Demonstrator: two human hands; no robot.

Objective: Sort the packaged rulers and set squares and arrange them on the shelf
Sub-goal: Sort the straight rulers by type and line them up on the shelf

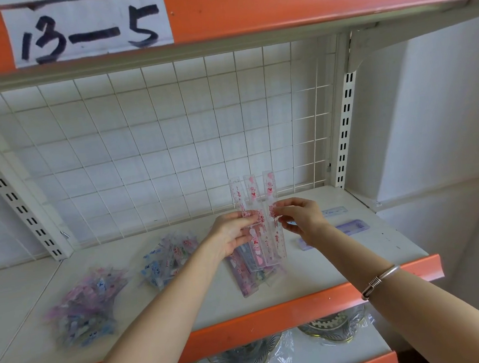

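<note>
I hold a fan of clear packaged rulers with pink print (256,206) upright above the white shelf (185,307). My left hand (231,234) grips the fan from the left at its middle. My right hand (299,219) pinches the rightmost ruler with thumb and fingertips. Below them, a pile of pink and grey packaged rulers (249,270) lies flat on the shelf. Two heaps of small packaged set squares lie further left, one blue and pink (167,260), one pink and purple (84,307). At the right, a purple ruler (349,228) and a clear ruler (335,211) lie on the shelf.
A white wire grid (171,146) backs the shelf, with slotted uprights (345,131) at both sides. An orange rail above carries a paper label reading 13-5 (89,29). Wrapped round dishes (248,357) sit on the lower shelf. A white wall stands at the right.
</note>
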